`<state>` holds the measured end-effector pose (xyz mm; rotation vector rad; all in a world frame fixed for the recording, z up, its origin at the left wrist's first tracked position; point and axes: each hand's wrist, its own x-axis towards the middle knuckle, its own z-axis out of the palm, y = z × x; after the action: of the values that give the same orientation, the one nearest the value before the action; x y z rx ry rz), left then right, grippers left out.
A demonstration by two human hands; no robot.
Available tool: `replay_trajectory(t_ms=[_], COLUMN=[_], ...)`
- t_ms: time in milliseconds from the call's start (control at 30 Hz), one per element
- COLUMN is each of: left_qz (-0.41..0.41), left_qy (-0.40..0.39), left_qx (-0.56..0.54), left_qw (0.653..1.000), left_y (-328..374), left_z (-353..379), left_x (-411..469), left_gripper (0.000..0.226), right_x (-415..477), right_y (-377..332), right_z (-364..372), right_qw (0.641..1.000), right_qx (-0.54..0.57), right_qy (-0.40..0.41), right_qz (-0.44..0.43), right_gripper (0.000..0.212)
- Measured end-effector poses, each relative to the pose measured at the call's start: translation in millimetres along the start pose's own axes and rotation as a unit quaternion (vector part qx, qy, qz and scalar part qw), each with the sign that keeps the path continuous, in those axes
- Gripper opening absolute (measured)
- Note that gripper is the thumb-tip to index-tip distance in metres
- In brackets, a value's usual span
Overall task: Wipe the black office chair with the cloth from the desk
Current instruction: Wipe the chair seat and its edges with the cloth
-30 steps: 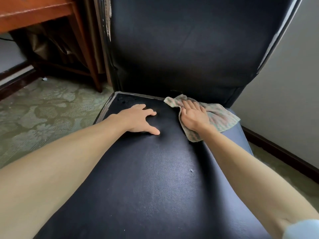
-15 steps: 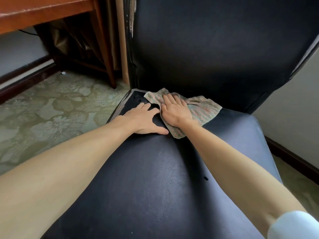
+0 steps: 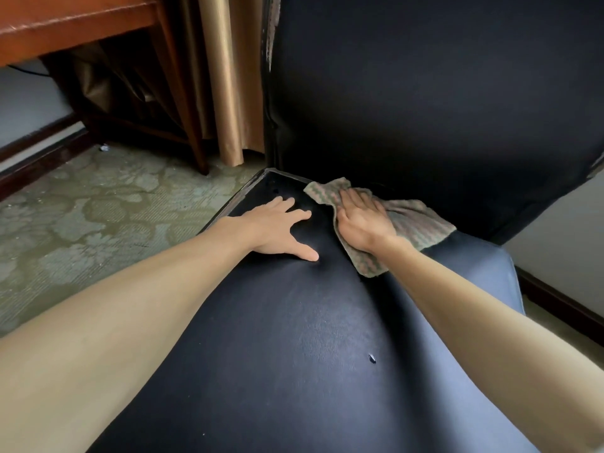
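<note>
Cloth (image 3: 421,220) spans chair seat (image 3: 294,322) sideways under flat right hand (image 3: 362,220); left hand (image 3: 277,227) flat, empty.

There is only the one camera, worn on the person's head. It looks forward and down from close above the seat (image 3: 294,338), facing the backrest (image 3: 425,93) squarely. Its wide angle takes in carpet (image 3: 81,207) and a desk (image 3: 65,24) along the left edge.

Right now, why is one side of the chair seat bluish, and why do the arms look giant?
Head view: light glances off the right of the seat, giving a blue sheen; the backrest sits in dark shade. Head view: the wide-angle lens stretches whatever is near the frame's bottom edge, so the forearms balloon.
</note>
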<state>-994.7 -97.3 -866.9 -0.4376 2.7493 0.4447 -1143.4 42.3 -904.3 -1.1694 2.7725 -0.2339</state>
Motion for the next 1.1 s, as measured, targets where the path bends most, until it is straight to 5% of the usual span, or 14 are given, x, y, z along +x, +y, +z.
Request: replay_trajectory(t_ms=[267, 833, 1100], left_qz=[0.03, 0.0, -0.01], left_qy=[0.025, -0.002, -0.028], left_qx=[-0.008, 0.057, 0.051], left_qw=[0.999, 0.998, 0.998], left_y=[-3.8, -6.3, -1.7], left_z=[5.0, -5.5, -11.8], left_x=[9.0, -7.9, -4.1], left_gripper=[0.099, 0.111, 0.107], right_x=[28.4, -33.3, 29.3], right_y=[-19.2, 17.6, -17.0], right_z=[1.8, -1.9, -6.7], right_qw=[0.998, 0.999, 0.998], right_qx=[0.009, -0.016, -0.027], right_qy=[-0.01, 0.01, -0.036], right_qz=[-0.056, 0.025, -0.042], right_gripper=[0.053, 0.056, 0.054])
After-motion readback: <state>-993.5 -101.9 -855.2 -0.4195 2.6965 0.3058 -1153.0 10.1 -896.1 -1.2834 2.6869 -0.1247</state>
